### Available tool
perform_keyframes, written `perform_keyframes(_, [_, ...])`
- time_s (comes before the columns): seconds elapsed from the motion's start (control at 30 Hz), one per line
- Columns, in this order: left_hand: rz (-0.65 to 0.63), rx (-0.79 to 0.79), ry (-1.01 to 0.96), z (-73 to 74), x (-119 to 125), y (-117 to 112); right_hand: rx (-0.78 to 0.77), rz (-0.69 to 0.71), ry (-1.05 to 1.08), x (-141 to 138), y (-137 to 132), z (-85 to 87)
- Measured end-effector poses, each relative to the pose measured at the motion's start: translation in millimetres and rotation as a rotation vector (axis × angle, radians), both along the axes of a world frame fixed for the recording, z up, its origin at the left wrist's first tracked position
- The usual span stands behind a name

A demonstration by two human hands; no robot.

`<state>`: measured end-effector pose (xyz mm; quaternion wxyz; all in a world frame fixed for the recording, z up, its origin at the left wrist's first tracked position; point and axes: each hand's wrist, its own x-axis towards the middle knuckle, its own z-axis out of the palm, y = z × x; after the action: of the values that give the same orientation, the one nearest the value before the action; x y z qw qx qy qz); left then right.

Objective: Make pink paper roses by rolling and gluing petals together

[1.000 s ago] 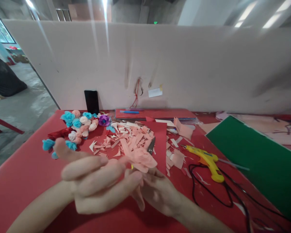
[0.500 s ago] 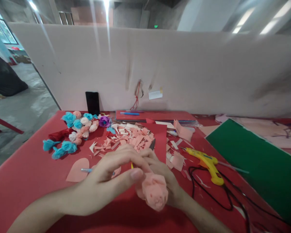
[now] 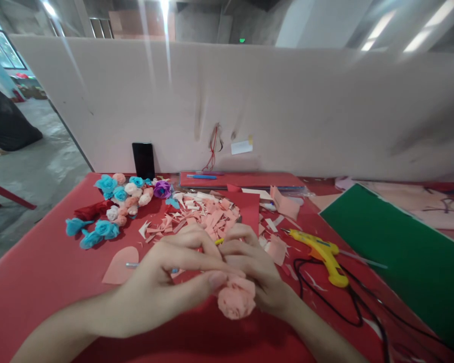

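Both my hands meet over the red table (image 3: 38, 282), closed around a pink paper rose (image 3: 236, 299). My left hand (image 3: 166, 282) pinches the rose's upper part with thumb and fingers. My right hand (image 3: 251, 269) wraps it from the right. A small yellow tip (image 3: 219, 241) sticks out between the fingers. Just beyond the hands lies a heap of pink paper scraps (image 3: 204, 214). A pink heart-shaped paper (image 3: 119, 259) lies left of my left hand.
Finished paper roses (image 3: 117, 201) in blue, pink, white and purple cluster at the back left. A yellow glue gun (image 3: 321, 252) with a black cord lies to the right. Green sheet (image 3: 397, 257) at right; black phone (image 3: 143, 160) leans against the partition wall.
One second ago my hands held loose pink paper up, fingers spread. Since then they have lowered and closed around it, and it now shows as a rolled rose facing me.
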<state>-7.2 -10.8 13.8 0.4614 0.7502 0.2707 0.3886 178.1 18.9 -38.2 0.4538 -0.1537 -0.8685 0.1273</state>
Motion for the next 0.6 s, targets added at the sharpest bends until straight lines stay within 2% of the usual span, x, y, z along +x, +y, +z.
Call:
perform_keyframes(0.13, [-0.028, -0.114, -0.074, -1.8, 3, 1, -0.003, 0.019, -0.010, 1, 2, -0.1])
perform_keyframes(0.3, [-0.096, -0.363, -0.223, -9.9, 8, 4, -0.158, 0.082, 0.051, -1, 3, -6.3])
perform_keyframes(0.5, [-0.023, -0.419, -0.280, -13.0, 9, 9, -0.421, 0.008, 0.163, -7, 1, -18.5])
perform_keyframes(0.6, [-0.028, -0.440, -0.357, -12.7, 9, 10, -0.477, -0.016, 0.214, -8, 0, -22.2])
